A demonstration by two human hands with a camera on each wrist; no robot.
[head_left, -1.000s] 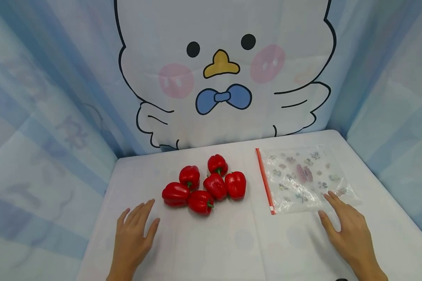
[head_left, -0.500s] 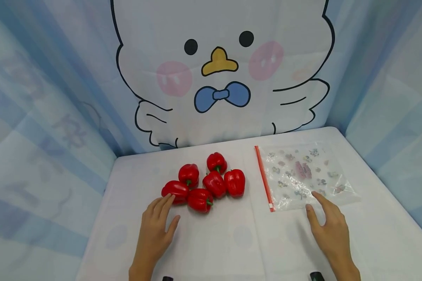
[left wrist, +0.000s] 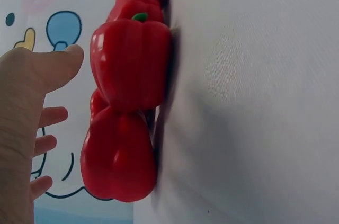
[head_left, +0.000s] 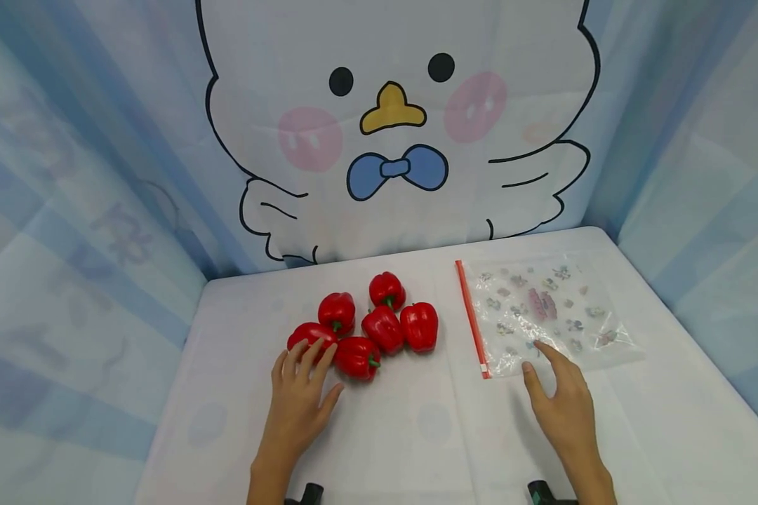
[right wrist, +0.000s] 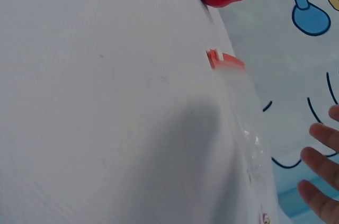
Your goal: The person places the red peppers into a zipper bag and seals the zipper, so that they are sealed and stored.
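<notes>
Several shiny red bell peppers (head_left: 382,330) with green stems lie in a cluster left of the table's middle. Over the leftmost bell pepper (head_left: 309,334) my left hand (head_left: 300,400) hovers, fingers spread and loosely bent, holding nothing. In the left wrist view, a gap shows between that hand's thumb (left wrist: 63,68) and the nearest bell pepper (left wrist: 130,62). A clear zip bag (head_left: 581,344) printed with small flowers and a pink butterfly lies flat on the right, its red zip edge facing the peppers. My right hand (head_left: 562,403) is above the bag's near edge, fingers loosely extended and nothing in them.
The white-covered table (head_left: 391,449) meets a curtain (head_left: 404,217) with a cartoon bird at its back. Blue and white curtains close in on the left (head_left: 82,280) and right. Black wrist-camera parts (head_left: 312,493) show at the bottom edge.
My left hand has moved right and forward, from beside the peppers to over the leftmost one. My right hand has shifted left along the bag's near edge. Peppers and bag stay put.
</notes>
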